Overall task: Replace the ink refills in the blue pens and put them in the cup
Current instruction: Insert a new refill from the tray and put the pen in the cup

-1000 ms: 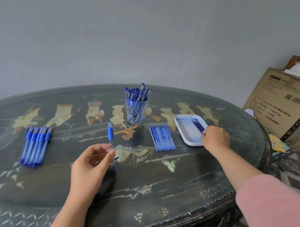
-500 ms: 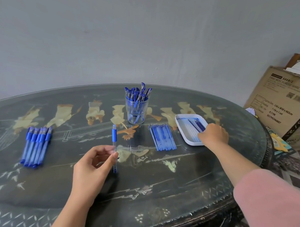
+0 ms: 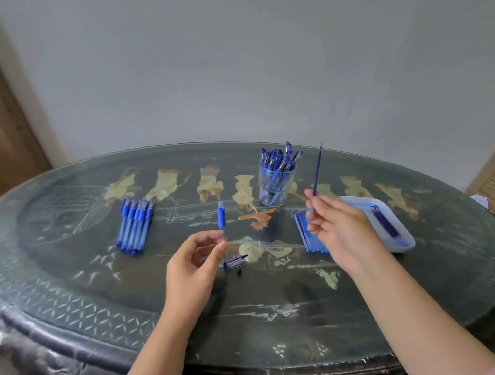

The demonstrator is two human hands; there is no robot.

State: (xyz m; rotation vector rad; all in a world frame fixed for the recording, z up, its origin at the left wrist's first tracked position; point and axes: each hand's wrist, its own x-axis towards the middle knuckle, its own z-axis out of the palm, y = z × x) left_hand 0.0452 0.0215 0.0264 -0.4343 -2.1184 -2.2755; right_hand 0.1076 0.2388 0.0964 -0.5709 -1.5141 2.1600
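Blue refill (image 3: 316, 175) pinched upright in the right hand (image 3: 343, 232); the left hand (image 3: 193, 266) pinches a clear pen barrel (image 3: 221, 218) (blue sleeve uppermost); the cup (image 3: 262, 185) of pens stands beyond, between both grips

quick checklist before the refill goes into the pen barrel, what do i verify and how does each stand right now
1. Refill secured: ok, the right hand pinches its lower end and it points up.
2. Pen barrel secured: ok, the left hand holds it upright by the fingertips.
3. Barrel free of an old refill: cannot tell, the clear part is blurred.
4. Refill lined up with the barrel: not ok, they are well apart.
5. Cap and small black piece at hand: ok, both lie on the table beside the left hand.
6. Room in the cup: cannot tell, it is crowded with pens.
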